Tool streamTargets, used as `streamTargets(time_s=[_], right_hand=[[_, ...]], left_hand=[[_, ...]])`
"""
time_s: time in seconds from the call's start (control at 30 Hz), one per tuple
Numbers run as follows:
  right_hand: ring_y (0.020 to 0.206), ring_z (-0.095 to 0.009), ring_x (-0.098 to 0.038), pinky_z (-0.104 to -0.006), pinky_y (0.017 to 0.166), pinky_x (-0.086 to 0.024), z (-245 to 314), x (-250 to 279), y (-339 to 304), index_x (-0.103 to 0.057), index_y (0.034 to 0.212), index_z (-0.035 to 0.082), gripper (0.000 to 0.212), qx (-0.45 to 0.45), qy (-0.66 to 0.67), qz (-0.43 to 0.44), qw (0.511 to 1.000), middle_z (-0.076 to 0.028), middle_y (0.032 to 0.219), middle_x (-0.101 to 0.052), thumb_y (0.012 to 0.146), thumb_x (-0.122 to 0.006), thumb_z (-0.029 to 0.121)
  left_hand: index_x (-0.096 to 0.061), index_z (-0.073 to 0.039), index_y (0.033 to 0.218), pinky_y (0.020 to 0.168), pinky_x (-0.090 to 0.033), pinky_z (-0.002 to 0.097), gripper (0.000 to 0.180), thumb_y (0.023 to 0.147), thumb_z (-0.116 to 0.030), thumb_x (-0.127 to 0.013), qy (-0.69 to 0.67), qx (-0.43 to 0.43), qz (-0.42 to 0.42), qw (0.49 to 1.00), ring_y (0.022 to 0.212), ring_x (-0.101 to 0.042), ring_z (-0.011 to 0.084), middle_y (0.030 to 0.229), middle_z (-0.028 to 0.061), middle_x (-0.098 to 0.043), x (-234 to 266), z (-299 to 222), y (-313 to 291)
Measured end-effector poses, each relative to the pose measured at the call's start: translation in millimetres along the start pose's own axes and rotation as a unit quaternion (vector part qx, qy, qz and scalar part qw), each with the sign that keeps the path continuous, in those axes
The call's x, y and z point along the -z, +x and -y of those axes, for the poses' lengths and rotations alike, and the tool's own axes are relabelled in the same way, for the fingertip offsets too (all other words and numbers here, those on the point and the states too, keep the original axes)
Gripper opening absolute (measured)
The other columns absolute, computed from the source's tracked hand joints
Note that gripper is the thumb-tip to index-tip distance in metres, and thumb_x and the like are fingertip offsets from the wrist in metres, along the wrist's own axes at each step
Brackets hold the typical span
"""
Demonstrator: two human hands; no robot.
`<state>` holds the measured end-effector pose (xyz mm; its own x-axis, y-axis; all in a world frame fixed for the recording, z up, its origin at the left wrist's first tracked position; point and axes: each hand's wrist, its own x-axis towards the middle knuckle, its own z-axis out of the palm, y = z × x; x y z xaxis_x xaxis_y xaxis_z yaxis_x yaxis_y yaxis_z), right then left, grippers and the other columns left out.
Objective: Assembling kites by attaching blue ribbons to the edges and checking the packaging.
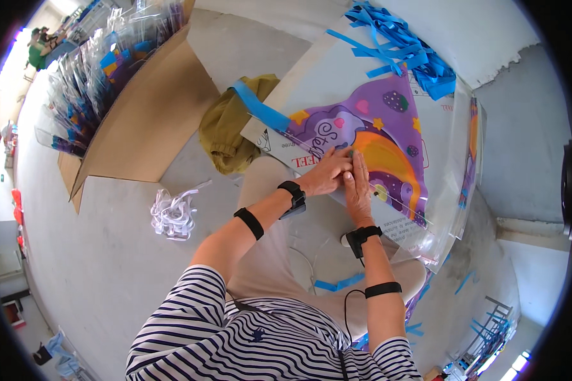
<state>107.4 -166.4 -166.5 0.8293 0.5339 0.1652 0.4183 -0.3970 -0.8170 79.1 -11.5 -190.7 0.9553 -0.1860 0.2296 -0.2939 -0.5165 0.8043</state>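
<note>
A purple triangular printed sheet (388,105), kite-like, lies on a flat cardboard-and-plastic stack in front of me. It bears an orange moon, stars and strawberries; a blue strip (260,108) runs from its left corner. Both hands are over its near edge, where a thin pale line runs. My left hand (327,174) is closed, fingers bent together at the edge; what they pinch is hidden. Against it, my right hand (358,187) lies with fingers stretched out flat on the sheet. A tiny greenish spot shows between the fingertips, too small to name.
A heap of blue strips (426,63) lies at the stack's far end. An open cardboard box (152,108) of clear-bagged colourful items stands at left. Beside it are olive cloth (235,120) and a tangle of white ribbon (173,214) on the floor. A wall rises at right.
</note>
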Motion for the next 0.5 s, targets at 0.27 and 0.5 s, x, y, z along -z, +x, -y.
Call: streamTargets(time_s=[0.27, 0.5], right_hand=[[0.144, -0.035, -0.032, -0.0435, 0.117, -0.028, -6.8, 3.2, -1.2, -0.040, 0.147, 0.001, 0.056, 0.031, -0.075, 0.019, 0.997, -0.019, 0.152, -0.040, 0.103, -0.046, 0.035], [0.144, -0.034, -0.034, -0.0406, 0.116, -0.029, 17.8, 2.5, 18.8, -0.043, 0.146, 0.002, 0.054, 0.134, -0.183, 0.088, 0.970, -0.017, 0.151, -0.042, 0.101, -0.049, 0.031]], left_hand=[[-0.062, -0.009, 0.120, 0.110, -0.032, 0.0562, 0.041, 0.081, -0.015, -0.072, 0.307, 0.043, 0.044, 0.950, 0.133, -0.045, 0.0278, 0.135, 0.0033, -0.054, 79.8, -20.4, -37.7], [-0.059, -0.011, 0.126, 0.109, -0.031, 0.0634, 0.048, 0.081, -0.021, -0.073, 0.325, 0.082, 0.065, 0.940, 0.135, -0.044, 0.0261, 0.137, 0.0029, -0.052, 85.1, -6.9, -49.0]])
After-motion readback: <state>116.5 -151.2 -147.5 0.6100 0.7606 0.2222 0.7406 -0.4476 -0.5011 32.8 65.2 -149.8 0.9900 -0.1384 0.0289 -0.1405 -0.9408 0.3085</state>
